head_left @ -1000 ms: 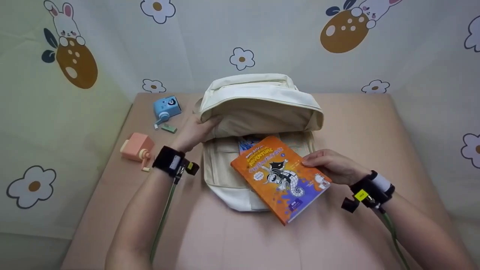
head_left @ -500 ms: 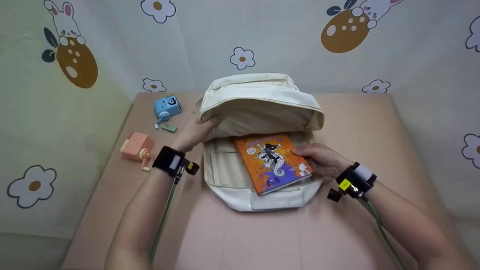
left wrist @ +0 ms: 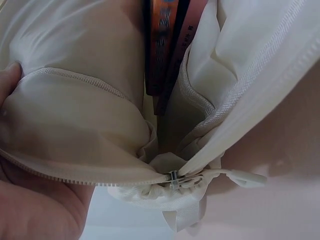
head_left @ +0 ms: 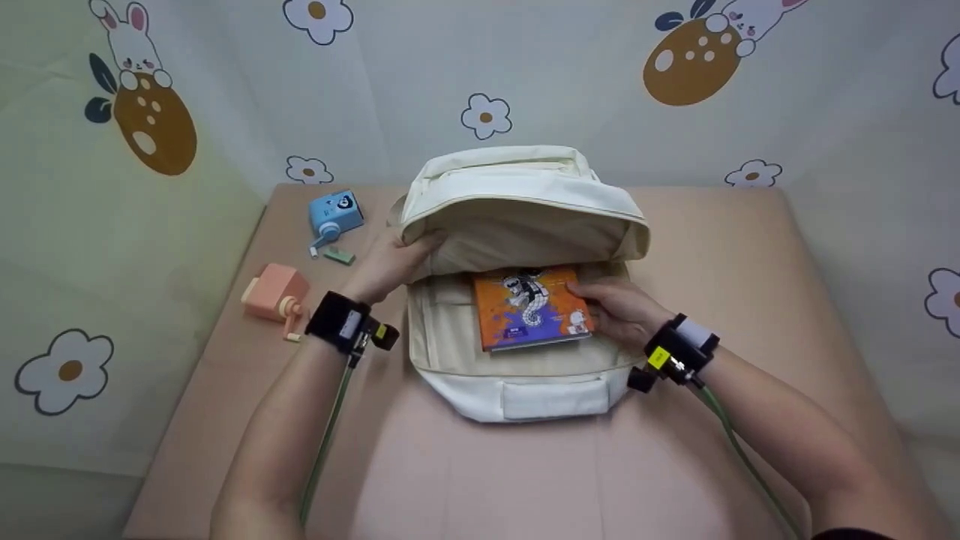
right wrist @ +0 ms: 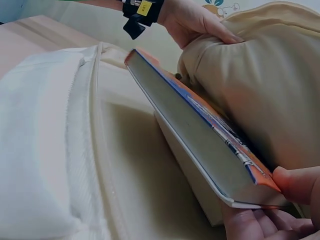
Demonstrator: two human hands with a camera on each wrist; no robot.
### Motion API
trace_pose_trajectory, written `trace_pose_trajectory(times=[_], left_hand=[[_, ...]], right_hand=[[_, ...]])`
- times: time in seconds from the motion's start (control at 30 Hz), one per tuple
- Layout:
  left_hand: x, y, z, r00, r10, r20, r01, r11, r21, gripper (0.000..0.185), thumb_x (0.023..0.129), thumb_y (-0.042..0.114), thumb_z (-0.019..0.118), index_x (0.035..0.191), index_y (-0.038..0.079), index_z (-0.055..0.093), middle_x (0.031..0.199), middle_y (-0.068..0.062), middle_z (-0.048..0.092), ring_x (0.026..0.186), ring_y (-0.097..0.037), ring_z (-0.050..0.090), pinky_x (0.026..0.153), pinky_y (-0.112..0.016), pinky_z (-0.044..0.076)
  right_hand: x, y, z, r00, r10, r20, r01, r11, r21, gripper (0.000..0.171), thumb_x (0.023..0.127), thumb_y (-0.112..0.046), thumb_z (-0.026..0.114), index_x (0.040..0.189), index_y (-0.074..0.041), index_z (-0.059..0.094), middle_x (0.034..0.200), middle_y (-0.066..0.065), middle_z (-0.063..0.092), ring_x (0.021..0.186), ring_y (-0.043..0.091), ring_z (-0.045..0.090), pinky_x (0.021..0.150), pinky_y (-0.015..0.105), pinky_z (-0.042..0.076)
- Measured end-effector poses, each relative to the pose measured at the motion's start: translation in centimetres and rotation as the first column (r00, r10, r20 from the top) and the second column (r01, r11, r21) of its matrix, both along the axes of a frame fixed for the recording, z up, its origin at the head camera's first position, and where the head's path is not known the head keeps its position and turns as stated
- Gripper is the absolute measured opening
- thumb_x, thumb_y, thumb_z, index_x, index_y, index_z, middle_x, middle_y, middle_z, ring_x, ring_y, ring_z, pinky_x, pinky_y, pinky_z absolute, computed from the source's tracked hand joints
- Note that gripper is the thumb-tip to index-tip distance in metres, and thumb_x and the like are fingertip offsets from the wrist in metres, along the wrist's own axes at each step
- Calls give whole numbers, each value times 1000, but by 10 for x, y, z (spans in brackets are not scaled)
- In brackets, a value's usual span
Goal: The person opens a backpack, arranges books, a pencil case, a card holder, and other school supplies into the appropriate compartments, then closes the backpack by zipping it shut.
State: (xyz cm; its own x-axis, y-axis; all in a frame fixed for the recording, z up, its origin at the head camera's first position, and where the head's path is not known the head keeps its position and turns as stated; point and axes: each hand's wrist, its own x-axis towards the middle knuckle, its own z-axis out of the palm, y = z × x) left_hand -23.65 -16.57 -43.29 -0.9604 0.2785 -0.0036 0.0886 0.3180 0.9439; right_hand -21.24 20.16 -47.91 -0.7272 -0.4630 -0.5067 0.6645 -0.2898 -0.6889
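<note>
My right hand (head_left: 616, 309) is clamped on the orange book's (head_left: 529, 307) right edge, thumb on the cover, fingers underneath. The book sits half inside the open backpack (head_left: 517, 379), its far end under the flap (head_left: 517, 196), on top of another book. My left hand (head_left: 390, 262) grips the flap's left edge and holds it up. Past my left hand on the counter (head_left: 720, 247): a blue sharpener (head_left: 334, 214); a pink one (head_left: 274, 294) sits nearer.
</note>
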Motion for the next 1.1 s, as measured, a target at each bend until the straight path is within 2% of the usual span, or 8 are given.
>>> trace_pose_trajectory(times=[0.27,0.47,0.6,0.73,0.93,1.1], left_hand=[[0,0,0,1000,-10,-8,10,1000,-2,59,97,52,65,145,19,57,146,-5,55,133,-21,49,112,-45,39],[-1,0,0,1000,5,14,-5,1000,-10,56,97,52,66,140,16,61,138,-5,58,124,-21,52,105,-43,44],[-1,0,0,1000,14,5,-14,1000,-24,57,96,53,66,139,16,63,135,-5,61,122,-21,55,103,-42,46],[-1,0,0,1000,9,8,-9,1000,-21,58,95,55,66,141,20,62,136,-3,60,124,-21,54,105,-43,44],[0,-1,-1,1000,3,18,-3,1000,-9,57,96,55,65,141,20,61,136,-4,60,125,-21,54,106,-43,44],[0,-1,-1,1000,-4,15,4,1000,-2,56,96,54,65,140,18,62,135,-4,61,122,-21,55,104,-43,45]], right_hand=[[-10,-7,-4,998,-59,-33,59,998,-14,49,105,-7,56,148,5,35,134,24,60,118,36,65,101,46,50],[-17,-8,-4,990,-135,-24,136,991,5,39,100,3,53,136,5,39,130,27,59,112,37,67,100,47,51],[-19,-9,-4,988,-148,-40,145,987,-62,45,96,12,43,139,5,30,142,29,46,124,40,59,103,47,49],[-20,-9,-5,985,-139,-99,126,985,-120,51,98,16,40,146,5,25,152,29,35,136,41,48,106,46,47],[-20,-11,-4,977,-152,-150,142,987,-71,51,100,14,47,148,7,29,152,28,38,135,40,51,105,45,48],[-16,-12,-2,965,-207,-159,212,977,16,49,99,11,53,144,7,34,149,28,43,130,38,56,102,42,51]])
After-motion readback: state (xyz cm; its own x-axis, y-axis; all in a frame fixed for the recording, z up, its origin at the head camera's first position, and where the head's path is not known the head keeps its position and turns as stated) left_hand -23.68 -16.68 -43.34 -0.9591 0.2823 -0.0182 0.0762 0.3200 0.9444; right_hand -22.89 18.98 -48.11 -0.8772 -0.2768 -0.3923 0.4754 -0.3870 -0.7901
